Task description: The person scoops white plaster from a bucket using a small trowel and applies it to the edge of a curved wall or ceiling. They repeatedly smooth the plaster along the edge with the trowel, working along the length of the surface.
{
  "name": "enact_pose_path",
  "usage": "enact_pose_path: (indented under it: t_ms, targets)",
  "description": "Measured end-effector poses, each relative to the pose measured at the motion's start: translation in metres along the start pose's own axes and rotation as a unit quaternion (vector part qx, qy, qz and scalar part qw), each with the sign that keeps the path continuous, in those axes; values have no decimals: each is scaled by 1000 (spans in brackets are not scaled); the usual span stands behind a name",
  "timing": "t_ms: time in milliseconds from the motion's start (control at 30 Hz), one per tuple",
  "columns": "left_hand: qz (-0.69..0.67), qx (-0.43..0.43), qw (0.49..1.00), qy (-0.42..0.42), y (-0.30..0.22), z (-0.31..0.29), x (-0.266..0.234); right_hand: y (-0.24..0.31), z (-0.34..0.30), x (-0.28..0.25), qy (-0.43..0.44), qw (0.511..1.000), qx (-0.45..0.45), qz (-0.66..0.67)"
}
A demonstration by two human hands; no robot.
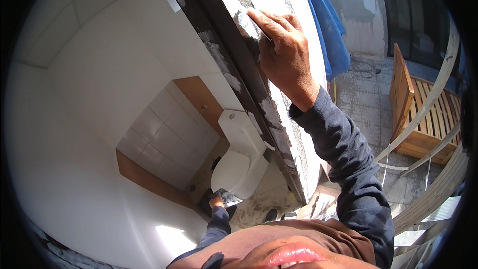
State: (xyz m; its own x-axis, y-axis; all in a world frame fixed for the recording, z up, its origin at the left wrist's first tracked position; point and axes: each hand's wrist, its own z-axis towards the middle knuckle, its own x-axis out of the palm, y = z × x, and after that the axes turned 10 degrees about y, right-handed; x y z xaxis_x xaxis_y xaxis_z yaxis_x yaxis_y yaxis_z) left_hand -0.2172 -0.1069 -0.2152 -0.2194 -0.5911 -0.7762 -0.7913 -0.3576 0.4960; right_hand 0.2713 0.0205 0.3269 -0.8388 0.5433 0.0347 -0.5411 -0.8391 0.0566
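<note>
My right hand (289, 52) is raised against the rough plastered wall edge (294, 132) beside a dark door frame (230, 52). Its fingers are bent and closed; a thin edge shows beneath them, but most of what they hold is hidden. Whitish-grey smears mark the frame and the strip next to it. Low down inside the doorway, my left hand (216, 201) grips a flat plate (229, 198) with dark and pale grey patches on it. That plate appears in front of the toilet bowl.
Through the doorway stands a white toilet (231, 169), near a tiled wall (167, 129). Outside, a blue sheet (326, 35) hangs beyond the wall edge. To the right are a slatted wooden bench (433, 107) and pale curved bands (433, 89) crossing the view.
</note>
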Motion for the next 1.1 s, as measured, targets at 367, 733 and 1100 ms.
enact_pose_path:
  t_ms: [367, 733, 1100]
  targets:
    - [-44, 19, 999, 7, -12, -11, -7, -18, 10, 19, -22, 999, -5, -35]
    - [-43, 21, 999, 11, -21, -15, 0, -1, -7, 21, 23, 999, -47, -5]
    - [-537, -50, 837, -96, -47, 67, 49, 1, -9, 0, 38, 999, 6, 30]
